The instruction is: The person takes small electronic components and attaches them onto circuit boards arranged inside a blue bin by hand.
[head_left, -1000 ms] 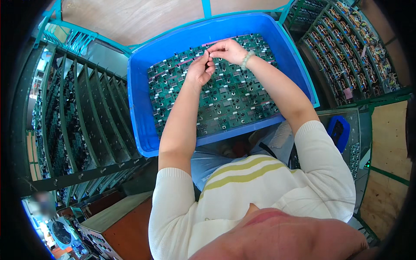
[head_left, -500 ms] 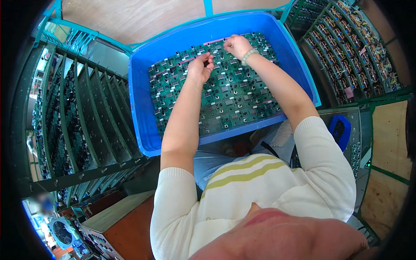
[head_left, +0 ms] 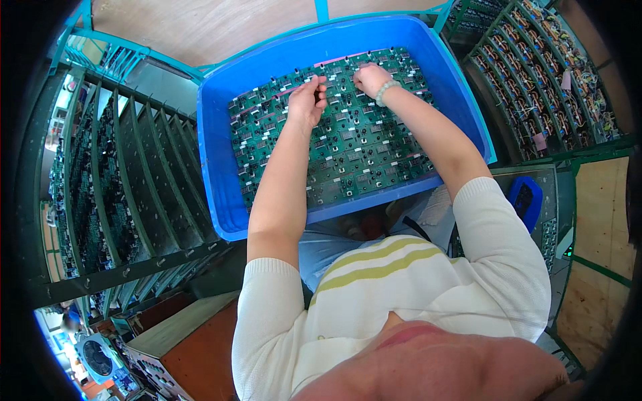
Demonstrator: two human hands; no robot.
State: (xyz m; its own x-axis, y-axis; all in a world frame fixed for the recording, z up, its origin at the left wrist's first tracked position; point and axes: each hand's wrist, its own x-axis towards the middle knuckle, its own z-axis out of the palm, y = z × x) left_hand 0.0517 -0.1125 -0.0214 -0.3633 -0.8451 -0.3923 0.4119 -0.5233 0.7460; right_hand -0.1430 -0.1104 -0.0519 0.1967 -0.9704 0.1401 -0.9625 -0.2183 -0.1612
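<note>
A blue plastic tub (head_left: 221,200) lies before me, holding a wide layer of green circuit boards (head_left: 354,157) dotted with small black and white parts. Over the upper middle of the boards, my left hand (head_left: 307,103) hovers with fingers loosely bent and apart, nothing visible in it. To its right, my right hand (head_left: 373,79), with a pale beaded bracelet at the wrist, points its fingers down at the boards. Those fingertips are drawn together; whatever they pinch is hidden. Pink strips (head_left: 284,92) show between some boards.
On the left stands a dark slotted rack (head_left: 157,167) partly filled with boards. Shelves of wired boards (head_left: 535,73) rise at the right. A small blue bin (head_left: 526,202) sits beside my right elbow. A fan (head_left: 97,357) is at lower left.
My right hand has moved slightly right and toward me, its fingers lowered to the boards. My left hand has turned a little, its fingers pointing more upward.
</note>
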